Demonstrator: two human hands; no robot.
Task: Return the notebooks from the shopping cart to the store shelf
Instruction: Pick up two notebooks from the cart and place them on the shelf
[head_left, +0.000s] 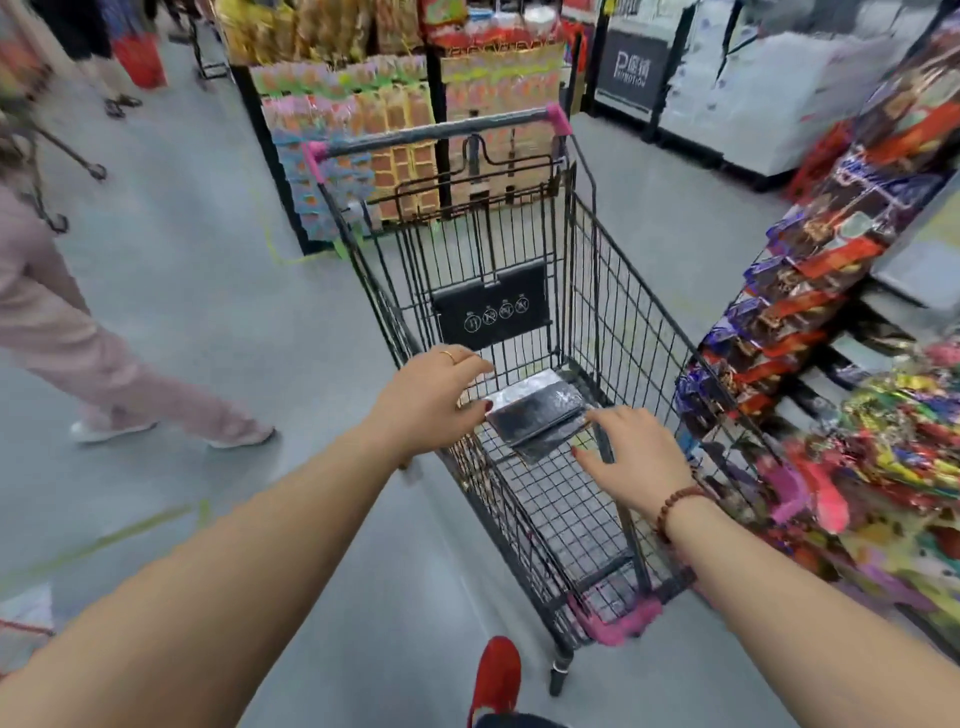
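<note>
Left grip (431, 397) and right grip (641, 460) flank notebooks (537, 415) in cart (623, 312).

- A shop: a supermarket aisle.
- A wire shopping cart (623, 312) stands on the grey floor (182, 270).
- Display racks packed with packaged snacks (363, 130) stand ahead.
- Hanging rows of wrapped bars (779, 291) fill the right side.
- A promotion sign (631, 67) stands behind.
</note>
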